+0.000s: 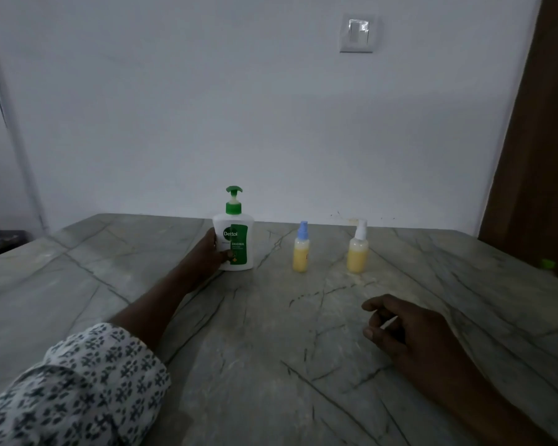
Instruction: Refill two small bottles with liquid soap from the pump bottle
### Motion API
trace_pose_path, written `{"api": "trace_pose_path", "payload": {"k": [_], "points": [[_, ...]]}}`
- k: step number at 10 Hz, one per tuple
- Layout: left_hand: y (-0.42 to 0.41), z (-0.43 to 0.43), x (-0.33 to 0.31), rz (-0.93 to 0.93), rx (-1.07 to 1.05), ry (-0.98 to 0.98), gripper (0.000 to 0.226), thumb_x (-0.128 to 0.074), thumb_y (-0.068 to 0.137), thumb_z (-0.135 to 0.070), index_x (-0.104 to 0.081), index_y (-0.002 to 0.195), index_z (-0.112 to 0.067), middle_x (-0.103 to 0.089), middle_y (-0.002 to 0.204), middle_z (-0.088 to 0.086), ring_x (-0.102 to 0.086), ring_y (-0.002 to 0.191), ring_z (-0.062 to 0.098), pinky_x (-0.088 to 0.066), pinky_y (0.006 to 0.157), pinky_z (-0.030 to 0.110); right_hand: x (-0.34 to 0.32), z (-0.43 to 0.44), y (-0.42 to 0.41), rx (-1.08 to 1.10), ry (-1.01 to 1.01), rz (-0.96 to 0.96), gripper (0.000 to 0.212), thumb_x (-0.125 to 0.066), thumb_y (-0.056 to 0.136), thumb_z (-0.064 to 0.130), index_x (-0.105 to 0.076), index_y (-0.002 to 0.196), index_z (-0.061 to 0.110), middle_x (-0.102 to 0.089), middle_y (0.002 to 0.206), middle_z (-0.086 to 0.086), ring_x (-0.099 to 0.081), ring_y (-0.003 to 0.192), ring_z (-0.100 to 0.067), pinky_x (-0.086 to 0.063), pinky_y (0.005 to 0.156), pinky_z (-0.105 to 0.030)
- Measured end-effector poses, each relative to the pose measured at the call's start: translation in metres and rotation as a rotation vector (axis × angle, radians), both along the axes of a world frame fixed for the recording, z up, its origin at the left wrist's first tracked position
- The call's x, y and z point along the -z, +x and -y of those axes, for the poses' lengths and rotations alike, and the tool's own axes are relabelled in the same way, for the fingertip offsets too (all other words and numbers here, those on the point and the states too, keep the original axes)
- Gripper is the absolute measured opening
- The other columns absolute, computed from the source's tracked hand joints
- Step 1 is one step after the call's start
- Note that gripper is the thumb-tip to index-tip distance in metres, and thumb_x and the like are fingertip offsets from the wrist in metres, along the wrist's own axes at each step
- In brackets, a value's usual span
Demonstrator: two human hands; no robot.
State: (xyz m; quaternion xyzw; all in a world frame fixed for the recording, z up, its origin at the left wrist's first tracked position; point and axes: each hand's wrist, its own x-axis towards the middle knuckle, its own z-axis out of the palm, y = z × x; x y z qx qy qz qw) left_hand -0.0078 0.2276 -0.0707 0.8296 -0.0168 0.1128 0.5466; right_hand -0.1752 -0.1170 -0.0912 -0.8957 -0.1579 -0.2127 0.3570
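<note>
A white pump bottle (236, 243) with a green pump head and green label stands upright on the grey marble table (271, 349), towards the back. My left hand (208, 255) grips its left side, thumb across the front. To its right stand two small bottles holding yellow liquid: one with a blue spray cap (301, 249), one with a white spray cap (357, 249). Both are capped and upright. My right hand (400, 326) hovers over the table in front of them, fingers loosely curled, holding nothing.
The table's back edge meets a white wall with a light switch (356, 33). A brown wooden door or panel (541, 156) rises at the right. A small green thing (547, 263) lies at the table's right edge. A dark surface (0, 241) sits at far left.
</note>
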Motion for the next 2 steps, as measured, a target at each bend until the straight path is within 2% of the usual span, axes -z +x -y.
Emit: {"api": "trace_pose_path", "payload": {"k": [1, 2], "points": [[-0.0073, -0.0010, -0.0007, -0.008, 0.028, 0.065, 0.074, -0.061, 0.089, 0.008, -0.025, 0.152, -0.010, -0.043, 0.150, 0.012, -0.041, 0.138, 0.030, -0.039, 0.110, 0.045, 0.0036, 0.0011, 0.0018, 0.009, 0.011, 0.019, 0.025, -0.075, 0.083, 0.018, -0.064, 0.100, 0.031, -0.066, 0.078, 0.007, -0.064, 0.075, -0.004, -0.047, 0.061, -0.014], [-0.0123, 0.0005, -0.0059, -0.015, -0.105, 0.128, 0.090, -0.059, 0.089, 0.012, -0.009, 0.159, -0.013, -0.025, 0.162, 0.012, -0.026, 0.148, 0.032, -0.030, 0.116, 0.049, 0.0016, 0.0010, 0.0027, 0.033, 0.027, 0.022, 0.020, -0.074, 0.084, 0.020, -0.065, 0.099, 0.030, -0.066, 0.080, 0.008, -0.064, 0.076, -0.005, -0.048, 0.062, -0.015]]}}
